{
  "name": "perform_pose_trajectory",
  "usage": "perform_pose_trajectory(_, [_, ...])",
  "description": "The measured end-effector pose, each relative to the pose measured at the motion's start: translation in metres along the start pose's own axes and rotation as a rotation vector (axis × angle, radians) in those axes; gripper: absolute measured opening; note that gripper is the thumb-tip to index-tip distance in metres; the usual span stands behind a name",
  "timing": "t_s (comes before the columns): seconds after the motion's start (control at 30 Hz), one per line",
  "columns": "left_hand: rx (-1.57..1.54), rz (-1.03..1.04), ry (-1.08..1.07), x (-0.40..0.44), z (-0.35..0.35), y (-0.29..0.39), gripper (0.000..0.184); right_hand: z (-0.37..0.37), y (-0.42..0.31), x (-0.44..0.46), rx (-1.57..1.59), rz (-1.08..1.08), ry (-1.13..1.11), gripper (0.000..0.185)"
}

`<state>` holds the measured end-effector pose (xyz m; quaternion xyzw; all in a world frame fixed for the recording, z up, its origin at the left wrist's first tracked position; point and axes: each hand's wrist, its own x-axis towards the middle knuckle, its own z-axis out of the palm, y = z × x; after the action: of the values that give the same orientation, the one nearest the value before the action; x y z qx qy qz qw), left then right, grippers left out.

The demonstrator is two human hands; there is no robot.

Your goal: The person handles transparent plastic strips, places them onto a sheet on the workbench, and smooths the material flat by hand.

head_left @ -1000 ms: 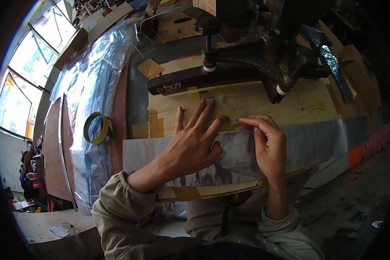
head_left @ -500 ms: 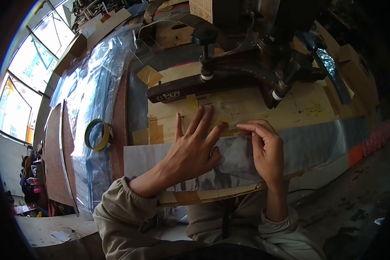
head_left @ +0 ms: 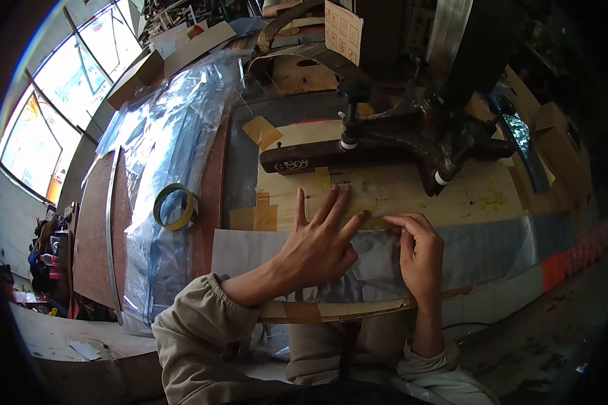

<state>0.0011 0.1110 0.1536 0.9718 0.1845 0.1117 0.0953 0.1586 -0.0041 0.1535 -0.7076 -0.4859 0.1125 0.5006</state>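
My left hand (head_left: 319, 244) lies spread on a greyish translucent sheet (head_left: 479, 260), its fingertips reaching onto a pale yellow-stained board (head_left: 284, 196). Just to its right, my right hand (head_left: 419, 253) is bent, thumb and forefinger drawn near each other at the sheet's upper edge. Whether anything small is between those fingers cannot be made out. Beyond both hands a dark metal clamp frame (head_left: 385, 152) with black knobs and white-tipped feet crosses the board. Pieces of brown tape (head_left: 266, 211) stick to the board's left side.
A roll of yellow-green tape (head_left: 174, 224) stands on clear plastic sheeting (head_left: 162, 145) at the left. A metal strip (head_left: 111, 229) lies on brown board beside it. Cardboard boxes (head_left: 557, 142) are at the right, and a dark column (head_left: 479, 47) rises behind the clamp.
The camera view has shifted, so the scene sits further right and lower. Both hands keep nearly the same poses over the sheet and board.
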Motion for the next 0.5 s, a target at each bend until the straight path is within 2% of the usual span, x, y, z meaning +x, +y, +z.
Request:
perform_pose_trajectory(0.13, [-0.023, 0.01, -0.022, -0.001, -0.003, 0.0, 0.06, -0.001, -0.001, 0.0, -0.032, 0.0, -0.01, 0.028])
perform_pose_trajectory(0.23, [-0.085, 0.099, -0.012, -0.004, -0.003, 0.007, 0.059, -0.001, 0.0, 0.0, -0.034, -0.003, -0.018, 0.027])
perform_pose_trajectory(0.33, [-0.257, 0.212, -0.062, -0.009, -0.001, 0.023, 0.071, 0.001, 0.005, 0.0, -0.028, -0.044, 0.002, 0.025])
perform_pose_trajectory(0.37, [-0.144, 0.211, -0.086, -0.013, -0.003, 0.03, 0.091, 0.0, 0.005, 0.0, -0.026, -0.036, 0.001, 0.025])
perform_pose_trajectory(0.5, [-0.117, 0.175, -0.063, -0.019, -0.002, 0.037, 0.102, 0.002, 0.004, -0.002, -0.018, -0.005, 0.004, 0.023])
